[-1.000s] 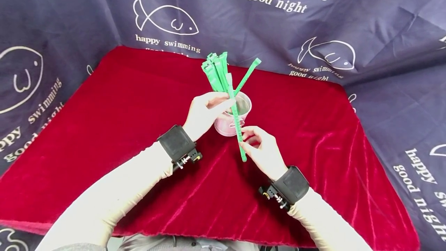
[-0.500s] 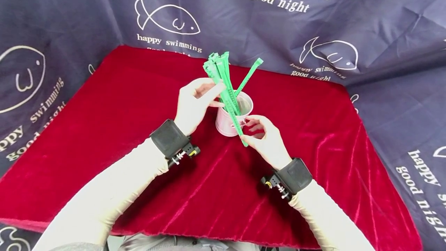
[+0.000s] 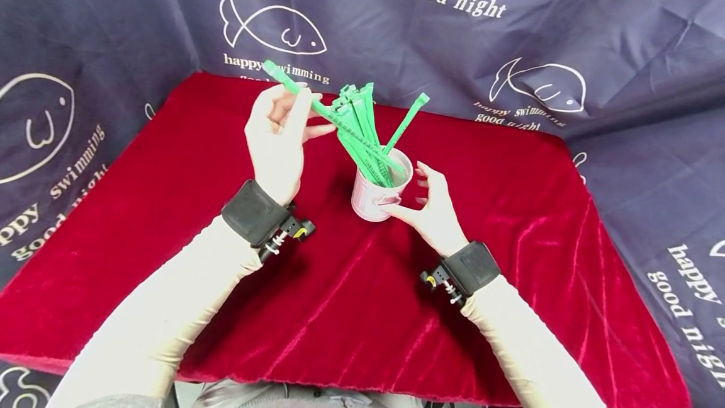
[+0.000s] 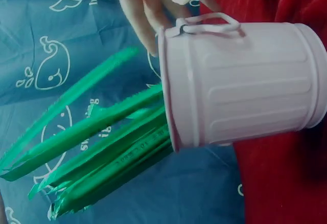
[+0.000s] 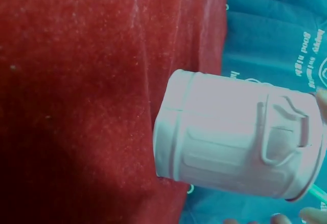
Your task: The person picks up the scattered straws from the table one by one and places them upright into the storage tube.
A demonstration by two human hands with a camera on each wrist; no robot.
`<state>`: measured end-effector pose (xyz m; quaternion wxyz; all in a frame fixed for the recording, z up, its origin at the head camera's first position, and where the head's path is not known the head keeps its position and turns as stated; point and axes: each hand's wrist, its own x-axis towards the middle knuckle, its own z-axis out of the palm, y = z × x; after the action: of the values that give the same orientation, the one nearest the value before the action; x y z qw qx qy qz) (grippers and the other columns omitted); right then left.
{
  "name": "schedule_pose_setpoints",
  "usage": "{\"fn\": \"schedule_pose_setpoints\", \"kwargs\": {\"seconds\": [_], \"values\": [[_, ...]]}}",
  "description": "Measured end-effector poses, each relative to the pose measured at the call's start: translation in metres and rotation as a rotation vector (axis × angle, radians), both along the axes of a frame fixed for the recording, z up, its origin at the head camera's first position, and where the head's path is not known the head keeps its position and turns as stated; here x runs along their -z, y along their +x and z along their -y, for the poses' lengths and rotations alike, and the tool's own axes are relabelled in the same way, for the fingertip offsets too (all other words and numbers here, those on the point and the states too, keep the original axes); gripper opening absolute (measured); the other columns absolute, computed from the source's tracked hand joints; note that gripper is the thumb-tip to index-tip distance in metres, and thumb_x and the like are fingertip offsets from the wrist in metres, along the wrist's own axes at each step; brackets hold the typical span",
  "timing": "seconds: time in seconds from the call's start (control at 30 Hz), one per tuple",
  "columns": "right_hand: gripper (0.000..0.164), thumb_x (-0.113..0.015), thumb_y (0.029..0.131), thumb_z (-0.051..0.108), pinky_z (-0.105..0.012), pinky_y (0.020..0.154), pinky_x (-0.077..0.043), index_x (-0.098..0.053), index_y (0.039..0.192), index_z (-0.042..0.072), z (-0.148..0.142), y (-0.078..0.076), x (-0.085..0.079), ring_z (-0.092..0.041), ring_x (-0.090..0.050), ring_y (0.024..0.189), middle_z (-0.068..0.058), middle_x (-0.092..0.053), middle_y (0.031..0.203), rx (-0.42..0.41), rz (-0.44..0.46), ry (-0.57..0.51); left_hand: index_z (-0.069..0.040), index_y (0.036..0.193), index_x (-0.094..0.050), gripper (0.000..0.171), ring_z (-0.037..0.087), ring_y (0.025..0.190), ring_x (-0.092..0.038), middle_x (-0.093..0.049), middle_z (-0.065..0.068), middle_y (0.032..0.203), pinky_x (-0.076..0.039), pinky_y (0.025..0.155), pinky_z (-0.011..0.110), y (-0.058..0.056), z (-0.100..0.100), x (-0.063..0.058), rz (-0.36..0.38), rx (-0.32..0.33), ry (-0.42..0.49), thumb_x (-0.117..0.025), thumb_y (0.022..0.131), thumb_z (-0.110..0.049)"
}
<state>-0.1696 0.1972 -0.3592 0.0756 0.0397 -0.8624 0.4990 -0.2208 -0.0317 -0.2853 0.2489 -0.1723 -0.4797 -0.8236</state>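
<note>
A small pale-pink metal bucket [image 3: 370, 200] with side handles stands upright on the red cloth. Slim green stick packets [image 3: 362, 118] with dark print and crimped ends lean in it, most to the left, one [image 3: 406, 123] to the right. My left hand [image 3: 277, 137] pinches one long green packet [image 3: 317, 106] between thumb and fingers near its upper end. That packet slants down right, its lower tip overlapping the bucket's mouth. In the left wrist view the held packet [image 4: 71, 93] is blurred. My right hand [image 3: 433, 209] spreads its fingers beside the bucket, thumb right at the bucket's front.
Red velvet cloth [image 3: 226, 143] covers the table, wrinkled at the right. A dark blue curtain [image 3: 385, 43] printed with white fish and lettering hangs behind and at both sides. Black wrist mounts [image 3: 257, 213] sit on both wrists.
My left hand has moved left and up with the packet, swinging it from steep to a flatter slant. My right hand has let go of the packet's lower end and moved up beside the bucket.
</note>
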Motion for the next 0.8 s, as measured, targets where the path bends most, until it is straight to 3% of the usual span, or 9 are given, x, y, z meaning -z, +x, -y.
{"fn": "schedule_pose_setpoints", "kwargs": {"seconds": [0.17,0.27,0.33,0.47,0.6,0.7,0.8], "values": [[0.096,-0.085,0.077,0.024,-0.044,0.108,-0.049,-0.028,0.153,0.012,0.006,-0.01,0.002,-0.027,-0.047,0.133,-0.007,-0.042,0.148,-0.047,0.074,0.024,-0.003,0.099,-0.067,0.014,0.019,0.077,-0.071,-0.072,0.004,0.089,-0.064,0.07,0.04,0.006,-0.004,0.006,-0.076,-0.046,-0.046,-0.067,0.088,0.005],[0.1,-0.086,0.077,0.024,-0.043,0.108,-0.049,-0.024,0.154,0.013,0.01,-0.014,0.001,-0.025,-0.051,0.131,-0.004,-0.044,0.148,-0.053,0.108,0.002,0.007,0.096,-0.068,0.011,0.019,0.071,-0.07,-0.072,0.006,0.087,-0.063,0.072,0.039,0.008,-0.008,0.01,-0.1,-0.06,-0.103,-0.07,0.085,0.006],[0.102,-0.086,0.076,0.024,-0.043,0.107,-0.048,-0.021,0.155,0.013,0.012,-0.015,-0.001,-0.024,-0.051,0.131,-0.004,-0.044,0.148,-0.044,0.117,0.008,0.009,0.095,-0.068,0.013,0.014,0.068,-0.069,-0.071,0.003,0.085,-0.062,0.071,0.032,0.009,-0.009,0.012,-0.099,-0.108,-0.199,-0.072,0.085,0.002],[0.102,-0.086,0.077,0.022,-0.042,0.105,-0.049,-0.022,0.154,0.009,0.014,-0.017,0.0,-0.024,-0.05,0.129,-0.007,-0.045,0.148,-0.032,0.093,0.026,0.009,0.091,-0.069,0.017,0.016,0.071,-0.065,-0.068,0.012,0.083,-0.055,0.071,0.02,0.01,-0.01,0.018,-0.16,-0.252,-0.454,-0.077,0.083,-0.004],[0.099,-0.085,0.077,0.021,-0.041,0.104,-0.051,-0.024,0.154,0.009,0.015,-0.017,0.002,-0.024,-0.051,0.128,-0.007,-0.046,0.147,-0.02,0.076,0.017,0.002,0.088,-0.073,0.016,0.029,0.082,-0.055,-0.068,0.016,0.082,-0.045,0.077,0.029,0.009,-0.012,0.026,-0.29,-0.384,-0.654,-0.08,0.082,-0.011],[0.098,-0.085,0.078,0.02,-0.041,0.103,-0.053,-0.025,0.154,0.009,0.015,-0.017,0.004,-0.024,-0.053,0.127,-0.007,-0.046,0.147,-0.014,0.064,0.006,-0.002,0.085,-0.075,0.013,0.03,0.083,-0.05,-0.069,0.012,0.077,-0.04,0.075,0.037,0.009,-0.015,0.032,-0.334,-0.403,-0.726,-0.08,0.082,-0.014],[0.096,-0.085,0.078,0.02,-0.041,0.103,-0.053,-0.026,0.153,0.009,0.016,-0.018,0.005,-0.024,-0.054,0.127,-0.007,-0.047,0.146,-0.018,0.05,-0.006,-0.004,0.082,-0.074,0.013,0.027,0.077,-0.049,-0.063,0.012,0.07,-0.042,0.068,0.035,0.011,-0.018,0.038,-0.303,-0.376,-0.777,-0.079,0.083,-0.015]]}}
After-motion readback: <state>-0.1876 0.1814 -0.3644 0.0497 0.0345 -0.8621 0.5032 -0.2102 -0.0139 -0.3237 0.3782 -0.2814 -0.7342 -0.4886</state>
